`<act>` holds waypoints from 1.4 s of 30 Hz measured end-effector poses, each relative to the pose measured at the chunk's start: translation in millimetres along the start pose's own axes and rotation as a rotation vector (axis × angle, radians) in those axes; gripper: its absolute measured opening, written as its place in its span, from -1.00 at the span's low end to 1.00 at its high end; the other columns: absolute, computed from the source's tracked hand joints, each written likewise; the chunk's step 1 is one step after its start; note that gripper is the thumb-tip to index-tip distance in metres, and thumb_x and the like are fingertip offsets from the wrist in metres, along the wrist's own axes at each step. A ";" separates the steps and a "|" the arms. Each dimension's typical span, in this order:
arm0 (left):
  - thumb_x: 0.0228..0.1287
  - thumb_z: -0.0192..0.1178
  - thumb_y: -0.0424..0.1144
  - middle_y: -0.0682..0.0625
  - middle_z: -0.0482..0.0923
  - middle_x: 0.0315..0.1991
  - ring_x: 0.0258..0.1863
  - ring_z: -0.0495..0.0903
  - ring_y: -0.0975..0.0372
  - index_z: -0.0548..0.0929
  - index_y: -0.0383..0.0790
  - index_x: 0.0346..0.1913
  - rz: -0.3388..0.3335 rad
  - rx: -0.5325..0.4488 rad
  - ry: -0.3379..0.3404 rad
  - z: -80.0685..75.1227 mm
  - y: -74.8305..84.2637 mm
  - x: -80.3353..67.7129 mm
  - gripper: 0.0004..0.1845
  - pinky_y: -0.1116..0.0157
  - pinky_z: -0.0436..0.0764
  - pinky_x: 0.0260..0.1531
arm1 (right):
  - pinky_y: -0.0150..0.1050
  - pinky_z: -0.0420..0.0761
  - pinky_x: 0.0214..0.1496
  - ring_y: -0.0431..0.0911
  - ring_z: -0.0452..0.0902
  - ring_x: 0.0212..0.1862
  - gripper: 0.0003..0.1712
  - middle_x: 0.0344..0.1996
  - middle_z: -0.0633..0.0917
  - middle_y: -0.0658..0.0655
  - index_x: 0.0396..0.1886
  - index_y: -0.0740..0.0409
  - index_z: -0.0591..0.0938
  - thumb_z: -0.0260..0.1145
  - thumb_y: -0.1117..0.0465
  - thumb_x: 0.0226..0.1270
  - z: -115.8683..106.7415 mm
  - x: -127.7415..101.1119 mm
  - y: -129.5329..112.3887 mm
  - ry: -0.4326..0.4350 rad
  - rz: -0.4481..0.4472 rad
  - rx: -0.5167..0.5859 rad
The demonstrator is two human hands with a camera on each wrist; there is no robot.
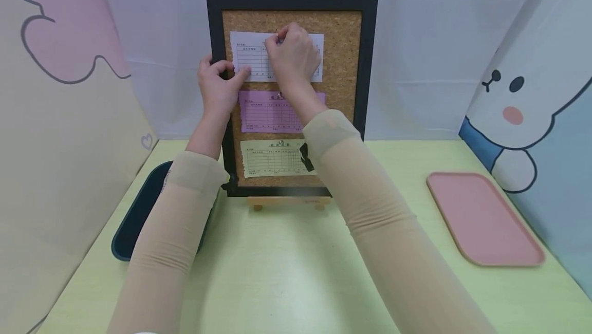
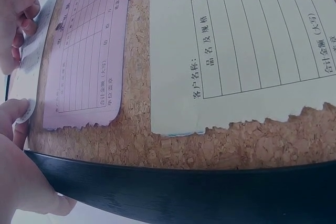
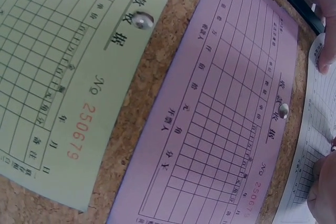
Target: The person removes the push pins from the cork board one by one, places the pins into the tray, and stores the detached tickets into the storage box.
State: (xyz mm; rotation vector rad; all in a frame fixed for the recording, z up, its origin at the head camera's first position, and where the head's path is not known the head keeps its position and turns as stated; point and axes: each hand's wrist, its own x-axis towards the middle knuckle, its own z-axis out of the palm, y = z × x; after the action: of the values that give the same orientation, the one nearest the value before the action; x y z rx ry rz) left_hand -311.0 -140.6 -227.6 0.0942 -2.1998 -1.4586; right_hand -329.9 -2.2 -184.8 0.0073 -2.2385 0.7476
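Note:
A black-framed corkboard (image 1: 342,67) stands upright with three receipt slips on it. At the top is a white slip (image 1: 247,56), below it a purple slip (image 1: 265,113) and a pale green slip (image 1: 263,162). My left hand (image 1: 219,85) grips the frame's left side, its thumb pressed on the white slip's lower left corner. My right hand (image 1: 296,59) has thumb and forefinger pinched at the white slip's top middle, on a small thumbtack mostly hidden by the fingertips. Silver thumbtacks show on the purple slip (image 3: 283,110) and on the green slip (image 3: 143,20).
The board leans on a small wooden stand (image 1: 289,201) on the pale green table (image 1: 268,272). A dark blue tray (image 1: 125,234) lies at left, partly under my left sleeve. At right lies a pink tray (image 1: 485,221). Cartoon-printed panels flank both sides, and a white sheet hangs behind.

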 end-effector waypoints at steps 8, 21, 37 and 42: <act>0.09 0.34 0.04 0.06 0.12 0.40 0.37 0.09 0.22 0.57 -0.19 -0.30 0.003 -0.019 0.004 1.4 -1.3 -0.2 -0.65 0.39 0.13 0.32 | -0.32 0.43 -0.43 -0.20 0.45 -0.48 -0.82 -0.36 0.68 -0.06 -0.27 -0.01 0.62 0.14 0.06 0.28 1.7 -1.2 5.0 0.051 -0.039 0.036; 0.09 0.34 0.06 0.05 0.11 0.41 0.37 0.08 0.21 0.59 -0.22 -0.26 0.009 -0.004 0.002 -1.9 -0.9 -1.7 -0.60 0.39 0.13 0.32 | -0.30 0.50 -0.37 -0.18 0.57 -0.37 -0.76 -0.28 0.69 -0.07 -0.22 -0.01 0.62 0.16 -0.02 0.31 2.0 -4.7 7.1 0.030 -0.033 0.015; 0.08 0.35 0.05 0.07 0.09 0.42 0.39 0.06 0.23 0.61 -0.23 -0.25 -0.009 -0.018 0.003 -3.9 2.8 -1.8 -0.61 0.43 0.13 0.31 | -0.35 0.41 -0.46 -0.22 0.47 -0.46 -0.79 -0.32 0.69 -0.07 -0.23 -0.02 0.65 0.15 0.02 0.32 -4.4 -1.9 5.7 0.000 -0.055 0.028; 0.08 0.35 0.04 0.07 0.11 0.40 0.38 0.08 0.23 0.62 -0.27 -0.23 -0.005 -0.024 0.003 -5.1 3.3 -1.8 -0.59 0.44 0.14 0.30 | -0.41 0.31 -0.51 -0.25 0.41 -0.47 -0.77 -0.32 0.68 -0.07 -0.21 -0.02 0.64 0.15 0.01 0.32 -6.8 -2.9 6.3 -0.013 -0.064 0.049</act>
State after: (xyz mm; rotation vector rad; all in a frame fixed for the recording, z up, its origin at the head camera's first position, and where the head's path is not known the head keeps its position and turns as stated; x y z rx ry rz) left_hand -306.5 -142.9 -223.8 0.0944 -2.1806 -1.4859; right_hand -324.8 5.8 -186.3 0.1067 -2.2212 0.7693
